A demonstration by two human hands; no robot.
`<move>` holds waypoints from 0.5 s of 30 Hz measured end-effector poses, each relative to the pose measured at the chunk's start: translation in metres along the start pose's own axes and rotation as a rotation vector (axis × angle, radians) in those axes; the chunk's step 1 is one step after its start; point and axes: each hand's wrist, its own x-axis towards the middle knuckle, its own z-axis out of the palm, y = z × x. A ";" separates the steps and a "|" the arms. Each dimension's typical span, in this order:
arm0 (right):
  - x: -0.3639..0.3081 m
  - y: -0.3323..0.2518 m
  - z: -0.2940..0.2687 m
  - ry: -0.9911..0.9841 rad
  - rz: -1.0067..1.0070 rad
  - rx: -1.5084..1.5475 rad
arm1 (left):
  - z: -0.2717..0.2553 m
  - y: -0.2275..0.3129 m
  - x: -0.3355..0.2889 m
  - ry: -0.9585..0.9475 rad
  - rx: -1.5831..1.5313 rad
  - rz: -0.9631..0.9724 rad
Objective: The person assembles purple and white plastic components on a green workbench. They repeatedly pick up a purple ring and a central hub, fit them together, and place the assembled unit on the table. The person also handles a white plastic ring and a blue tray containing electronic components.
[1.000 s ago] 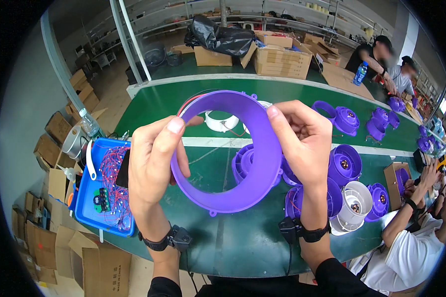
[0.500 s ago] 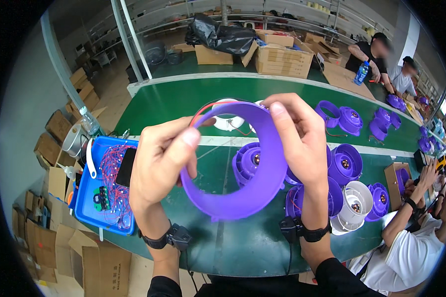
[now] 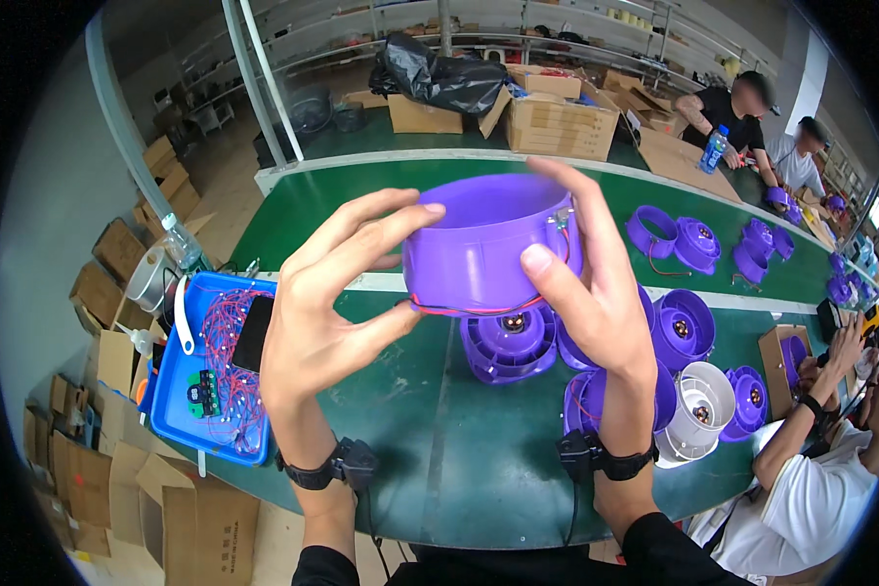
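A purple plastic ring [image 3: 474,259] is held up above the green table, its opening facing up and its outer wall toward me. My left hand [image 3: 317,303] grips its left side, fingertips at the upper rim and thumb at the lower edge. On the right, my right hand [image 3: 601,303] has its thumb on the front wall and its fingers around the side. A red wire [image 3: 479,311] runs along the lower edge. By my right thumb sits a small connector [image 3: 561,221] on the wall. Behind and below the ring stands a purple fan housing [image 3: 508,354].
On the left lies a blue tray [image 3: 181,415] with tangled wires [image 3: 227,332], a green circuit board [image 3: 203,394] and a black phone [image 3: 253,334]. Several purple housings and a white housing [image 3: 698,405] crowd the right side. A co-worker's arm [image 3: 825,366] reaches in there.
The ring has tipped from facing me to opening upward, and it has risen. My left hand has shifted its grip, fingers now on the top rim and thumb underneath.
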 end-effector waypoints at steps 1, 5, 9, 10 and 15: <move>0.001 -0.002 0.000 0.014 -0.016 0.008 | 0.002 0.000 0.001 -0.002 -0.010 -0.014; 0.001 -0.005 0.002 0.141 -0.063 -0.031 | 0.017 0.005 0.005 -0.029 -0.052 -0.031; 0.001 0.002 0.007 0.254 -0.199 -0.088 | 0.030 0.000 0.005 0.064 -0.211 -0.014; 0.001 0.003 0.008 0.246 -0.232 -0.118 | 0.037 -0.002 0.006 0.145 -0.350 -0.010; -0.001 -0.002 0.016 0.166 -0.295 -0.178 | 0.045 0.001 0.008 0.215 -0.523 -0.121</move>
